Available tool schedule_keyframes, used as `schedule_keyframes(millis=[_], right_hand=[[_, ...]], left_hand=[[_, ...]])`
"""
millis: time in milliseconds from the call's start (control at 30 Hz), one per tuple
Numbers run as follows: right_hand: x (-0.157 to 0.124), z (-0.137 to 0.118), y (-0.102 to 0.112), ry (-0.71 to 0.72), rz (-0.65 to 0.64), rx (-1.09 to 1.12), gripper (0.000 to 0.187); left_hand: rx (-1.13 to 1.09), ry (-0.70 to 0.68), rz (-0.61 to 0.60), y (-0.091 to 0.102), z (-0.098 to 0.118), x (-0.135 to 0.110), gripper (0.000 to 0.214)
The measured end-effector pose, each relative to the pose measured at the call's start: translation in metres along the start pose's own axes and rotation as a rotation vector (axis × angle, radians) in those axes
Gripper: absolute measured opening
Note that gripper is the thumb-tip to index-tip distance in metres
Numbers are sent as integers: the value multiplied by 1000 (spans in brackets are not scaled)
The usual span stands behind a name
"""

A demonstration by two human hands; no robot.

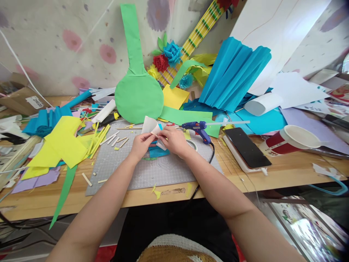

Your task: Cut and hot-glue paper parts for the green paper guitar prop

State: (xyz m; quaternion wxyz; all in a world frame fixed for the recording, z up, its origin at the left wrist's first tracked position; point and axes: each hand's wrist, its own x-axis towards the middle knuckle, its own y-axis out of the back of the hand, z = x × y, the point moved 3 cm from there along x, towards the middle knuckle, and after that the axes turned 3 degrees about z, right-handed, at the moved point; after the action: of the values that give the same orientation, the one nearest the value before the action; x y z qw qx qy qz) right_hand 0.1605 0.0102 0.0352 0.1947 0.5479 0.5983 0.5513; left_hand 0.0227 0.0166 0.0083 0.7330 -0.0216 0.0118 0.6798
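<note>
My left hand point(142, 145) and my right hand point(175, 140) meet over the grey cutting mat point(109, 174). Both have their fingers closed on a piece of white paper point(149, 124), which curls up above the fingertips. Blue paper point(159, 151) lies on the mat just below my hands. Close to the right hand rests a blue glue gun point(196, 128) with a clear glue stick in its back. Short pale sticks point(114, 141) are scattered left of my left hand. Behind the hands a green paper shape point(139, 96) with a round body and long neck leans against the wall.
Yellow paper point(64, 140) and thin yellow strips pile up at left. A phone point(247, 147) lies on a white box at right, beside a paper cup point(291, 140). Pleated blue paper point(234, 74) and a yellow paper guitar neck point(197, 32) stand behind. The glue gun's black cord crosses the table edge.
</note>
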Motion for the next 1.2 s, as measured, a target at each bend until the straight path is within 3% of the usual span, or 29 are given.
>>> schedule_keyframes(millis=[333,500,667,1200], right_hand=[[0,-2,1,-12,-2,-23,25],[0,3,3,-28,58,34,24],[0,9,0,-50,93,98,17],[1,6,-6,-80,86,138,15]], left_hand=[[42,-5,90,-3,-7,5,31],[-80,53,110,-3,-5,5,29],[-166,112,108,-3,-2,5,27],[-117,120,125,-4,-3,3,27]])
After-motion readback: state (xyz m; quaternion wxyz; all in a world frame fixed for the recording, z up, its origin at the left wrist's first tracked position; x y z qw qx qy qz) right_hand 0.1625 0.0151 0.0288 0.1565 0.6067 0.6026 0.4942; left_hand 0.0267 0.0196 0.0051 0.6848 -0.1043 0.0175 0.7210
